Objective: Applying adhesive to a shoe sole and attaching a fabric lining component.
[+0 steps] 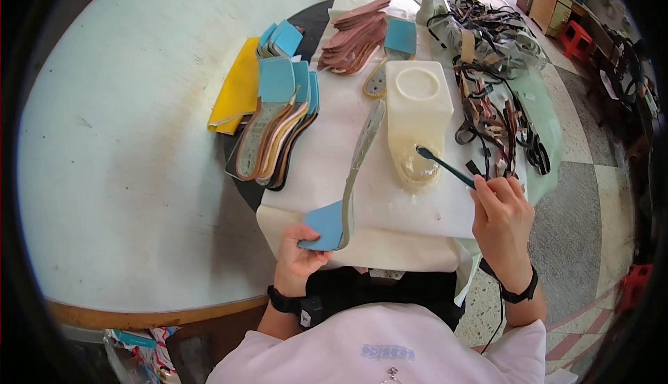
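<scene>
My left hand (303, 252) pinches the blue heel end of a shoe insole (363, 154) between thumb and fingers. Its long grey-green front part stands up on edge, reaching away from me. In my right hand (502, 218) is a slim dark-handled brush (449, 168), gripped near its end. The brush's tip sits at the opening of a whitish plastic glue bottle (417, 120), where wet, shiny, pale glue (419, 170) coats the near end. I cannot make out the bristles. Left of the bottle lies a fanned stack of insoles (268, 137) with blue heels.
Mauve sole pieces (355, 40) are piled at the back, beside another blue-heeled insole (400, 36). Dark straps (487, 116) lie tangled on the right, below a heaped wire basket (487, 29). A yellow sheet (236, 88) lies left, on a large white table (132, 140).
</scene>
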{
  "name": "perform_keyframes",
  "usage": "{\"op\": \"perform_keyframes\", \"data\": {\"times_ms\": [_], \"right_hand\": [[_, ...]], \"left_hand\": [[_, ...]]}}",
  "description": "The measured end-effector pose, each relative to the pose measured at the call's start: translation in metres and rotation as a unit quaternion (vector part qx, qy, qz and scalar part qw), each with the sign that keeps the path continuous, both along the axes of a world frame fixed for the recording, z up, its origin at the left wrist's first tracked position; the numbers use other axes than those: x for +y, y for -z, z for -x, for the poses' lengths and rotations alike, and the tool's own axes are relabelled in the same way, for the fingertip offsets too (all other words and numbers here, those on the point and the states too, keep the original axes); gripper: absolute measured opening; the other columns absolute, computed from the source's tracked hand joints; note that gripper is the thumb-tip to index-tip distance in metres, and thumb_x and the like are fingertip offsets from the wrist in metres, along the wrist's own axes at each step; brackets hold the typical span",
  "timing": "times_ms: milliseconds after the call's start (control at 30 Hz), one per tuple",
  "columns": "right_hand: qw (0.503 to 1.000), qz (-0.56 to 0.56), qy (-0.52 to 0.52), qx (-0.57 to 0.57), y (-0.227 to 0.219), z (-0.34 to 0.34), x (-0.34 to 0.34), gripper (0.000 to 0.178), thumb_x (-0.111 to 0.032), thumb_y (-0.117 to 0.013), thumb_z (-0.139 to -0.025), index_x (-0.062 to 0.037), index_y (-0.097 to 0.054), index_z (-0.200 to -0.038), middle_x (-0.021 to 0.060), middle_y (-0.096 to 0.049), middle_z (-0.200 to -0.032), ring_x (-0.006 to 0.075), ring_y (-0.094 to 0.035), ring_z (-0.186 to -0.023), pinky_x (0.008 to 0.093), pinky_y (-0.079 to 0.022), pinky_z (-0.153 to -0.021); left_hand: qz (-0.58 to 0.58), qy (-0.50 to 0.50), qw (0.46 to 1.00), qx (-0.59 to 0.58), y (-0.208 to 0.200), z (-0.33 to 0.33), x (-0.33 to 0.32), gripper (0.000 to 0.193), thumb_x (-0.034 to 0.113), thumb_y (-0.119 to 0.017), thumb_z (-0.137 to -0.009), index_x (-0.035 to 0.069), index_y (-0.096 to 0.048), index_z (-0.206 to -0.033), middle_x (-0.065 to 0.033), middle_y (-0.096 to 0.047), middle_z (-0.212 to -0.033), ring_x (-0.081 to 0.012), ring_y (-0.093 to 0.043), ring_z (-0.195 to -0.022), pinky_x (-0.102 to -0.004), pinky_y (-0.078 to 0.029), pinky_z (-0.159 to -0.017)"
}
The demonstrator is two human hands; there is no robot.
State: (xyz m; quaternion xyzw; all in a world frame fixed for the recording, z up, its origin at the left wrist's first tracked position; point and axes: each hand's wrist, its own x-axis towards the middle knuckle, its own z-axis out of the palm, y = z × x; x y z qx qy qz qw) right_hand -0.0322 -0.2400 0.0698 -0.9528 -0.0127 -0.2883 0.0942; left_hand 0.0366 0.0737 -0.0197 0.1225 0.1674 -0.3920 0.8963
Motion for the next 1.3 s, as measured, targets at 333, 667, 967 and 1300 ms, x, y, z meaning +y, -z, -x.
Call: {"op": "perform_keyframes", "data": {"times_ms": [333, 667, 967, 1300], "right_hand": [[0.976, -0.194, -0.059, -0.081, 0.016, 0.007, -0.018, 0.023, 0.006, -0.065, -0.071, -0.0005, -0.065, -0.093, 0.0085, -0.058, -0.075, 0.022, -0.053, -0.061, 0.0296, -0.041, -0.052], [0.889, -0.434, -0.112, -0.09, 0.009, 0.007, -0.006, 0.028, 0.008, -0.06, -0.076, 0.0031, -0.063, -0.103, 0.0102, -0.058, -0.078, 0.0132, -0.049, -0.061, 0.0218, -0.037, -0.053], [0.884, -0.428, -0.14, -0.129, 0.01, -0.017, -0.002, 0.028, 0.007, -0.061, -0.076, 0.0024, -0.064, -0.103, 0.0102, -0.057, -0.076, 0.0139, -0.047, -0.059, 0.0226, -0.035, -0.051], [0.894, -0.386, -0.165, -0.154, 0.012, -0.017, -0.001, 0.031, 0.007, -0.063, -0.073, 0.0017, -0.064, -0.103, 0.01, -0.058, -0.075, 0.0153, -0.047, -0.059, 0.0236, -0.036, -0.05]], "left_hand": [[-0.009, -0.014, 1.0, -0.017, 0.004, -0.007, 0.008, 0.033, 0.005, -0.047, -0.069, -0.009, -0.056, -0.097, -0.021, -0.065, -0.086, -0.0314, -0.063, -0.06, -0.0369, -0.055, -0.048], [-0.052, -0.024, 0.998, -0.04, 0.005, -0.02, 0.003, 0.029, 0.002, -0.048, -0.069, -0.013, -0.052, -0.093, -0.0233, -0.063, -0.078, -0.0335, -0.062, -0.051, -0.0365, -0.055, -0.041], [-0.029, 0.022, 0.998, -0.049, 0.004, -0.023, 0.0, 0.034, 0.001, -0.046, -0.068, -0.017, -0.05, -0.097, -0.0245, -0.063, -0.08, -0.0357, -0.063, -0.053, -0.0364, -0.057, -0.043], [-0.022, -0.008, 0.999, -0.029, 0.003, -0.019, -0.005, 0.033, 0.0, -0.046, -0.069, -0.018, -0.05, -0.097, -0.0257, -0.062, -0.08, -0.0369, -0.063, -0.056, -0.0378, -0.057, -0.044]]}}
